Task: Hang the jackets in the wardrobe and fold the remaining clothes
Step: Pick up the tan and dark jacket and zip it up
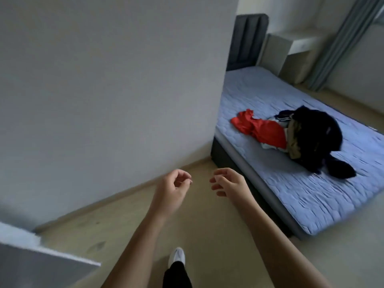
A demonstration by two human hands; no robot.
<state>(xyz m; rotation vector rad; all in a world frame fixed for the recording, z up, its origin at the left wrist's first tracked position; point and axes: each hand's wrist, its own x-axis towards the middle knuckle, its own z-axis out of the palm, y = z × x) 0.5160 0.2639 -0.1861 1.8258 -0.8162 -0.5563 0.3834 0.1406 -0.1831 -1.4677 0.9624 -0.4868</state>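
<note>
Left hand (172, 190) and right hand (228, 185) are held out in front over the floor (145, 225). Fingers are loosely curled and nothing is gripped by either. Both are well apart from the clothes. A foot in a white sock (176, 256) is seen below the arms.

The pile of clothes (297, 140) is found to the right, on the bed (291, 194), near the long edge that faces the person. No wardrobe is identified. A grey panel (41, 265) at lower left cannot be told as a door or not.

Risks, judged:
- Garments are heaped and overlapped, so if one piece is pulled, others could be dragged off the bed edge.
- A jacket could be mistaken for a foldable item, as the types cannot be read from here.
- The wall (104, 80) corner stands between person and bed, so a wide reach may be blocked.

Look of the pile: a red garment (261, 129) is crumpled and spread to the left. A black garment (315, 138) is bulky, with a part trailing toward the bed's foot. An olive piece (294, 140) and some white fabric are wedged between them. Nothing is folded.
</note>
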